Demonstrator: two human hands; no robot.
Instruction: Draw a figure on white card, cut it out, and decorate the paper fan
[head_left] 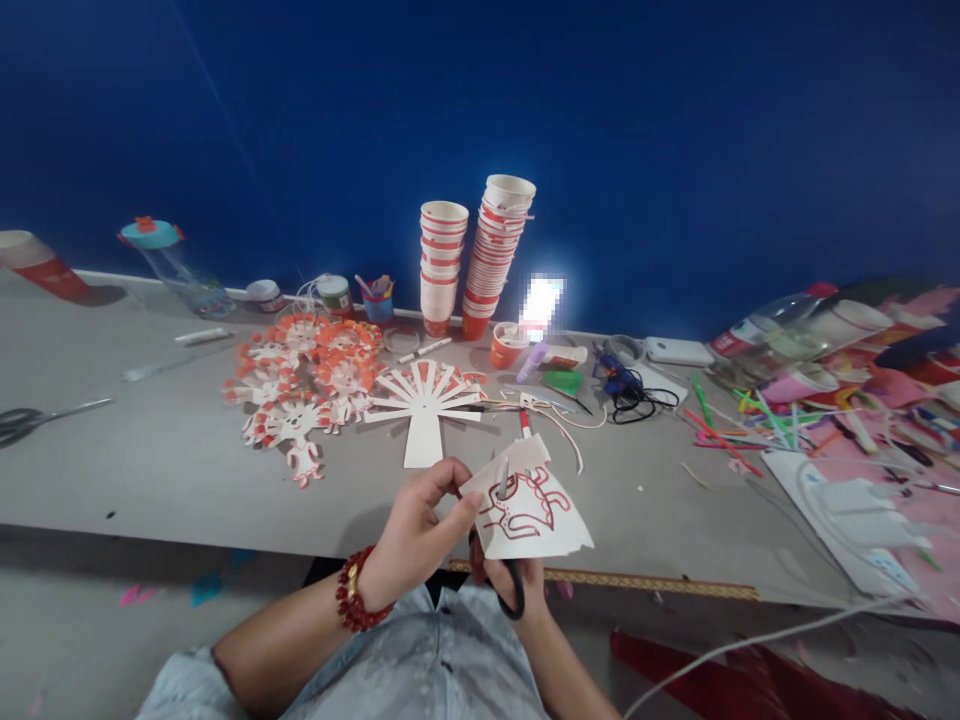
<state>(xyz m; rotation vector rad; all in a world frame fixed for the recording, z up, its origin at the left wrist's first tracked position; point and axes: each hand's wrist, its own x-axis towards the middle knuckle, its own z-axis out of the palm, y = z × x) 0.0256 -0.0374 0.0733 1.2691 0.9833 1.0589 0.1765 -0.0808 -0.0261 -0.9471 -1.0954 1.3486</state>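
Between thumb and fingers, my left hand (424, 525) pinches the left edge of a white paper piece (555, 530) with a red-brown outlined figure drawn on it. My right hand (529, 590), partly hidden beneath the paper, grips black-handled scissors (513, 592). One tip of the blades shows against the upper left of the drawing; the rest is behind the paper. Just beyond lies a white paper cutout (425, 435) with strips fanned out over a wide stem. To its left is a pile of red-and-white paper figures (304, 375).
Two tall stacks of paper cups (442, 265) stand by the blue wall. A glue gun (621, 375) with a black cord lies right of centre. Another pair of scissors (52, 415) is at far left. Pipe cleaners (739, 425), bottles (780, 340) and a power strip (840, 530) crowd the right.
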